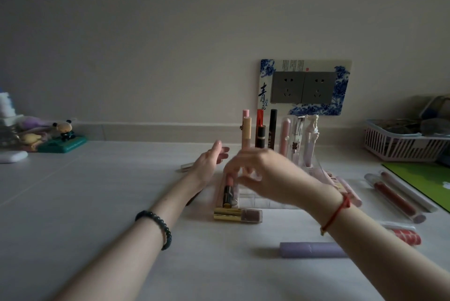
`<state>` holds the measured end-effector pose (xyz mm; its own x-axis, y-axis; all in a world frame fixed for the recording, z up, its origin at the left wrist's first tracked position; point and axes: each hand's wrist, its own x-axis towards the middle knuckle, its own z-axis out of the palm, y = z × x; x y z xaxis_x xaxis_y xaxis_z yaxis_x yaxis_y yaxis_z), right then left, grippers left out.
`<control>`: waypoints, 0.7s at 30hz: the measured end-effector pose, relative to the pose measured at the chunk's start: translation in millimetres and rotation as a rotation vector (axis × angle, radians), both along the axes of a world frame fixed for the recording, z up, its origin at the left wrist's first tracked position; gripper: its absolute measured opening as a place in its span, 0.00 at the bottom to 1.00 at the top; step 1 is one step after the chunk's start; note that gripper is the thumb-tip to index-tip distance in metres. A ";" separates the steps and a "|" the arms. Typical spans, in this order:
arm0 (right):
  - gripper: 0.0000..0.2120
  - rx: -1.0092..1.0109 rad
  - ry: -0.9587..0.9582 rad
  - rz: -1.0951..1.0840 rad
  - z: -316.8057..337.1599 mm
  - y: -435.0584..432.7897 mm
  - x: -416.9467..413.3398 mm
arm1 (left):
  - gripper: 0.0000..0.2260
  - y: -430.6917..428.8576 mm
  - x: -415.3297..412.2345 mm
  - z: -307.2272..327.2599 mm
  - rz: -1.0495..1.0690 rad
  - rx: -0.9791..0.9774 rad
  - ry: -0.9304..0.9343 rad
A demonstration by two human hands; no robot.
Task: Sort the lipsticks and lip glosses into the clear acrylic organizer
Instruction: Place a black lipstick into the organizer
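Both hands are up over the clear acrylic organizer (272, 199) in the middle of the pale table (97, 203). The right hand (265, 174) reaches across from the right, red string bracelet (337, 213) on the wrist, fingers curled down toward a black-and-gold lipstick (228, 194) that stands in the organizer's front left slot; motion blur there, so I cannot tell whether the fingertips actually grip it. The left hand (209, 163), dark bead bracelet (155, 229) on its wrist, hovers just left of the organizer with fingers spread and nothing in it.

Back row of the organizer is filling up: a beige tube (246, 133), a red-capped tube (260, 118), a black tube (272, 129), a pink tube (285, 136) and a white lip gloss with a figurine cap (312, 135), all upright.

Loose items on the table: a gold-capped lip gloss (238, 215) lying flat, touching the organizer's front edge; a lavender tube (311, 249) lying nearer the camera, partly under the right forearm; a red patterned tube (406, 236) beside it; two long clear tubes with red gloss (397, 199) at the right.

Behind it all, a blue-and-white framed wall socket (304, 87). White basket (401, 144) far right, small toys (63, 136) far left.
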<state>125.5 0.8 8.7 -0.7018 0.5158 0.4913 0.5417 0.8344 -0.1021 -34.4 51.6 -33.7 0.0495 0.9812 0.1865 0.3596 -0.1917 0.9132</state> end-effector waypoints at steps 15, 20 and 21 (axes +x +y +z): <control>0.14 0.204 -0.318 0.104 -28.9 8.8 -11.5 | 0.33 3.0 0.7 -0.7 0.014 -0.049 0.134; 0.11 0.223 -0.061 0.110 -15.0 9.3 -4.3 | 0.30 3.9 -7.2 4.3 0.020 -0.013 -0.075; 0.11 0.177 0.032 0.102 -10.3 9.5 -3.1 | 0.30 4.0 -10.0 6.7 0.023 -0.011 -0.124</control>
